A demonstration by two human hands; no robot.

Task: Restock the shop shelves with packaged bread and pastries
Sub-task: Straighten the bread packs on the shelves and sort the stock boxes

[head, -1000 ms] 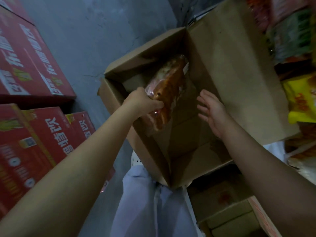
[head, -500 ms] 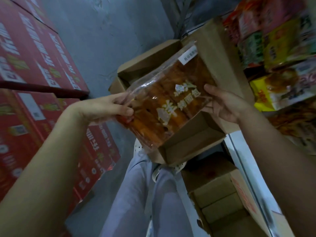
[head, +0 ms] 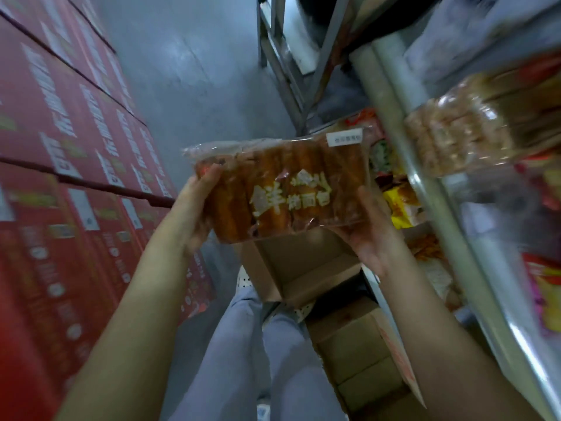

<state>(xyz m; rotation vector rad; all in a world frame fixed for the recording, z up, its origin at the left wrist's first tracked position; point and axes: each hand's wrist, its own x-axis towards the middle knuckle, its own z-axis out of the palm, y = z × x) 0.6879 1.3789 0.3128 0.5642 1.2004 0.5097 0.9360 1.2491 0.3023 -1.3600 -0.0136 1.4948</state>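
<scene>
A clear bag of brown bread (head: 282, 186) with pale lettering and a white label is held up in front of me, above an open cardboard box (head: 300, 265). My left hand (head: 194, 211) grips its left end, thumb on top. My right hand (head: 373, 235) holds it from below at the right end, fingers curled under the bag. The metal shelves (head: 431, 189) stand just to the right, with another bag of bread (head: 461, 138) lying on an upper level.
Stacked red cartons (head: 66, 183) wall off the left side. A second cardboard box (head: 364, 354) sits on the floor below. Colourful snack packs (head: 400, 202) fill the lower shelves. A metal frame (head: 288, 65) stands farther down the grey aisle. My legs (head: 252, 360) are below.
The bread bag came out of the box and rose higher, turning level. My right hand moved from beside it to under its right end. The view swung up toward the shelves.
</scene>
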